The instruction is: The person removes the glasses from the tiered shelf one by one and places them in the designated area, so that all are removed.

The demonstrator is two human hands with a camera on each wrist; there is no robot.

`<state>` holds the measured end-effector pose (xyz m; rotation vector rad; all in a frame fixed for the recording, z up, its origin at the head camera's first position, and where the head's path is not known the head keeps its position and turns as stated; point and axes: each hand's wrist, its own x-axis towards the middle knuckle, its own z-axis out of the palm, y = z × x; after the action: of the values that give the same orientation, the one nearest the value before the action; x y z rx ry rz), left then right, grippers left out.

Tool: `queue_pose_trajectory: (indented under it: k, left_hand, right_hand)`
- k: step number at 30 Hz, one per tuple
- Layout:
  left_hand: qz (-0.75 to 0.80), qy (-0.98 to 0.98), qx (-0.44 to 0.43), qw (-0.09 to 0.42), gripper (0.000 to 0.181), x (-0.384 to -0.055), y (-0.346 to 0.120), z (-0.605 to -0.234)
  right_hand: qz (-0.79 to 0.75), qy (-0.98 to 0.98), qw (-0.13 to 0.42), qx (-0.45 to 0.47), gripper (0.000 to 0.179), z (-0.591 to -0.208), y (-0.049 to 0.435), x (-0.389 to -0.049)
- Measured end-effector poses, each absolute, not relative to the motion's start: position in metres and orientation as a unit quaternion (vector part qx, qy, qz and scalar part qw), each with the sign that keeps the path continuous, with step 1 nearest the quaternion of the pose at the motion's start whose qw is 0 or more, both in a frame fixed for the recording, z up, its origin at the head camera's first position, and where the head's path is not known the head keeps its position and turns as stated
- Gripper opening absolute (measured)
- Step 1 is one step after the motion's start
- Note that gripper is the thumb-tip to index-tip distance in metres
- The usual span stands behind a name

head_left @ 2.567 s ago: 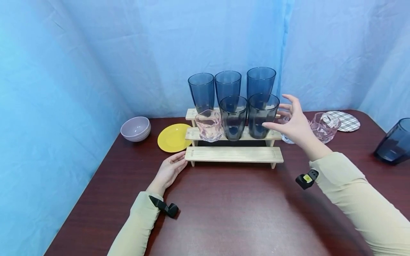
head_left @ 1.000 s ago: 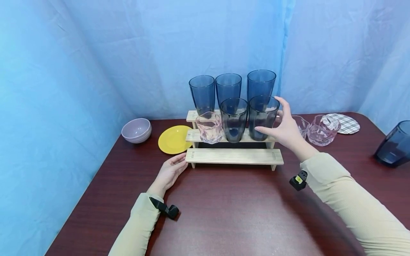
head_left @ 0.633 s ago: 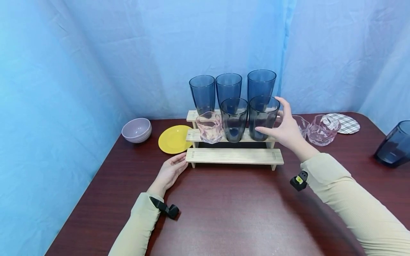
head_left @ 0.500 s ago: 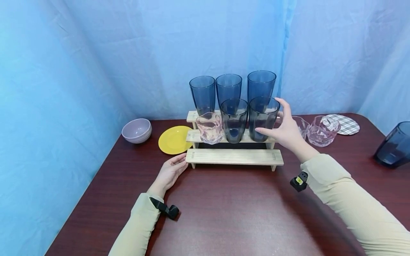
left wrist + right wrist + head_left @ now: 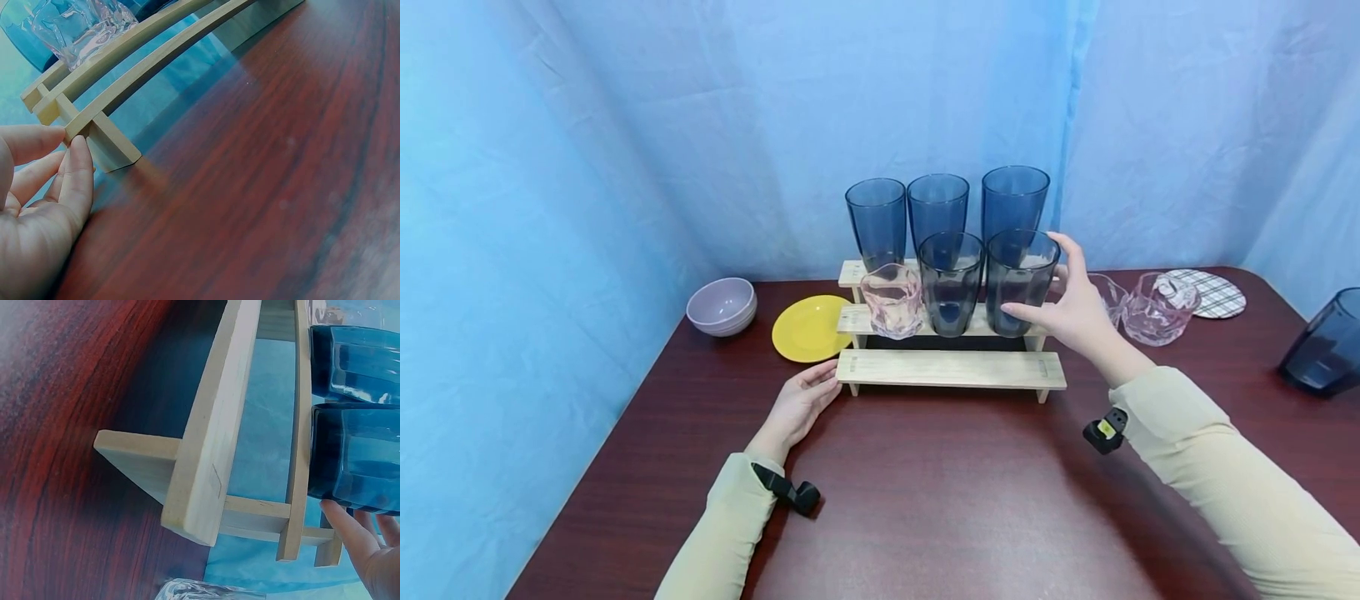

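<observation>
- The left hand (image 5: 797, 404) lies flat on the table (image 5: 940, 500), fingers straight and relaxed, holding nothing; its fingertips (image 5: 75, 147) touch the left end of the rack's (image 5: 951, 367) lowest step.
- The right hand (image 5: 1071, 304) is spread wide beside the dark tumbler (image 5: 1018, 282) at the right end of the middle step. Thumb and fingers touch its side; the fingers look nearly straight, not closed around it.
- That tumbler stands upright, just beside a second dark tumbler (image 5: 950, 282); a pink glass (image 5: 891, 300) takes the left end of the same step.
- Three blue tumblers (image 5: 937, 212) stand upright on the top step behind.
- Left of the rack are a yellow plate (image 5: 807, 327) and, farther out, a grey bowl (image 5: 721, 305).
- Right of the rack, behind the right hand, are two clear glasses (image 5: 1157, 307), then a checked coaster (image 5: 1213, 293).
</observation>
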<state>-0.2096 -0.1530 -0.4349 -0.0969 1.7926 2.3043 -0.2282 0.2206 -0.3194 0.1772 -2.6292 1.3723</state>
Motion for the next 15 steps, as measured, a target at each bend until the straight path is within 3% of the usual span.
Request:
queue_pose_trajectory:
  k: [11,15]
  left_hand:
    - [0.784,0.611,-0.035,0.107,0.047,-0.209,-0.153,-0.435]
    - [0.784,0.611,-0.036,0.104,0.046,-0.208,-0.153,-0.436]
  right_hand:
    - [0.438,-0.885,0.141,0.067,0.102,-0.32,0.221,-0.218]
    - [0.455,-0.878,0.135,0.063,0.104,-0.317,0.224,-0.213]
